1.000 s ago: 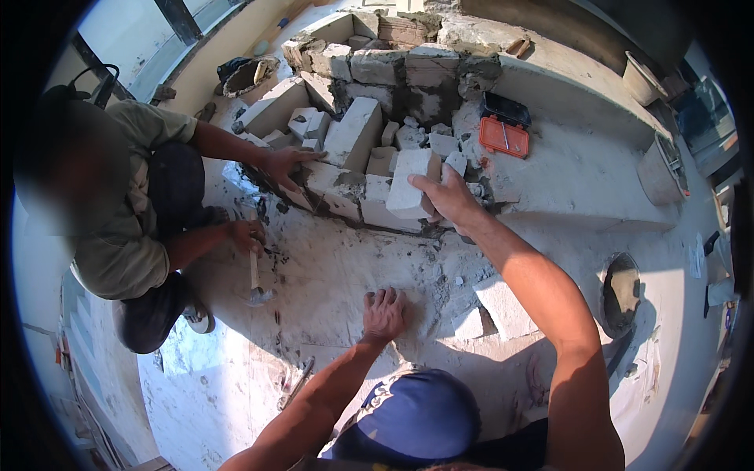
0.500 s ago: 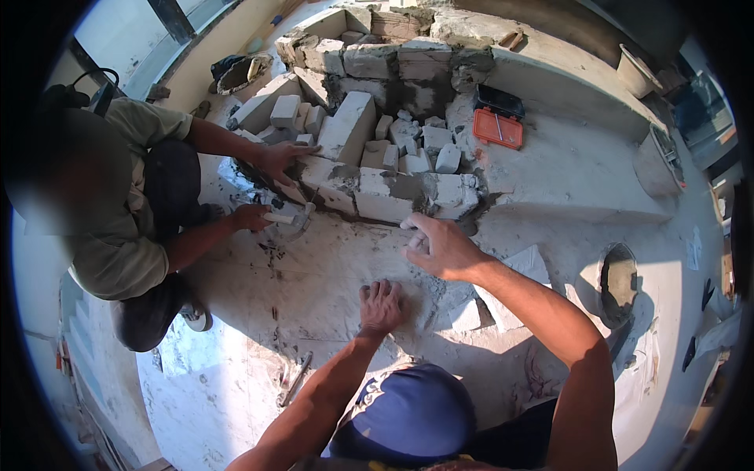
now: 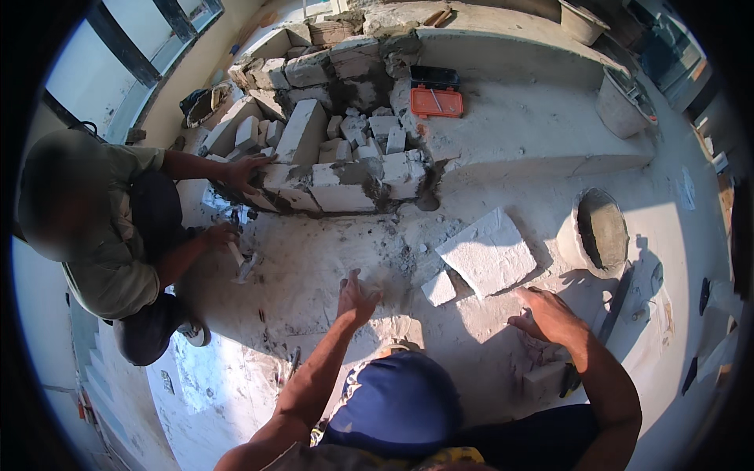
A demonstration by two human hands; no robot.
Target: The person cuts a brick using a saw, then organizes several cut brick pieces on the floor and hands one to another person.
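My left hand [image 3: 360, 300] hovers low over the dusty floor, fingers apart, holding nothing. My right hand [image 3: 547, 315] is by the near right corner of a large white block [image 3: 491, 250]; its fingers are bent and apart, with nothing visible between them. Whether either hand touches a surface is hard to tell. Next to the large block lies a small white offcut [image 3: 439, 289]. Ahead runs a low wall of white blocks [image 3: 339, 188] with grey mortar. A co-worker's hand [image 3: 248, 171] rests on its left part, while their other hand [image 3: 223, 234] holds a hammer [image 3: 247, 267].
Broken block pieces [image 3: 334, 149] fill the space behind the low wall. An orange and black case [image 3: 437, 102] lies open on the ledge. A mortar bucket [image 3: 601, 231] stands at right, another bucket [image 3: 624, 104] beyond. The co-worker [image 3: 102, 212] squats at left.
My right hand has moved from in front of the low wall to the right, beside the large block. My left hand has shifted and its fingers have spread. The whole view has turned rightward.
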